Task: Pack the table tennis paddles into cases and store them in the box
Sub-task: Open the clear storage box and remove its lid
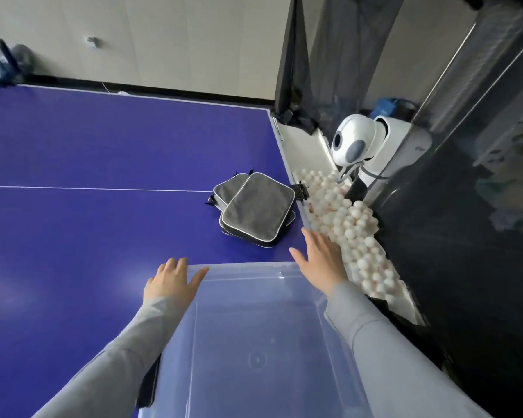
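A clear plastic box stands empty on the blue table tennis table, near its front right corner. My left hand rests at the box's far left corner, fingers spread, holding nothing. My right hand hovers open by the far right corner. Beyond the box, two or three grey paddle cases with white piping lie stacked and zipped shut near the table's right edge. No bare paddle is visible.
A white tray full of white balls runs along the table's right edge, with a white ball machine behind it. Dark netting hangs at the back right. A dark flat object sits beside the box's left side.
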Motion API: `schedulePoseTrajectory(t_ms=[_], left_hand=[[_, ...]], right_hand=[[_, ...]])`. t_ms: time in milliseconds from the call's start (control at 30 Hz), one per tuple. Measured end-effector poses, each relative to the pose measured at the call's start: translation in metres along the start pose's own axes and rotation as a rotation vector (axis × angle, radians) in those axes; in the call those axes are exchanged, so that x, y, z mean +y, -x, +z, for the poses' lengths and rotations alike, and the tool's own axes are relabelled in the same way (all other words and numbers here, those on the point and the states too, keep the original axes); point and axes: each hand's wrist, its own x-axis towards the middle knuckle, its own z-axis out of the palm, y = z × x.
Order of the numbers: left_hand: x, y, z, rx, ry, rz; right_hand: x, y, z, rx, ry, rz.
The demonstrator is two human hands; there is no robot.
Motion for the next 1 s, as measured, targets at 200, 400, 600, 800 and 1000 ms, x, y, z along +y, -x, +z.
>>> schedulePoseTrajectory(t_ms=[200, 400, 600, 800, 1000], left_hand=[[0.000, -0.001, 0.002, 0.050, 0.005, -0.043], [0.002, 0.000, 0.007, 0.125, 0.001, -0.042], [-0.001, 0.001, 0.008, 0.182, 0.034, -0.024], [-0.008, 0.000, 0.015, 0.259, 0.058, 0.051], [-0.013, 0.000, 0.018, 0.272, 0.061, 0.087]], right_hand=[[0.016, -0.081, 0.018, -0.034, -0.049, -0.005], [0.027, -0.152, 0.050, -0.108, -0.121, 0.057], [0.030, -0.194, 0.092, -0.142, -0.250, 0.228], [0.032, -0.213, 0.122, -0.107, -0.368, 0.384], [0.027, -0.216, 0.131, -0.024, -0.640, 0.403]])
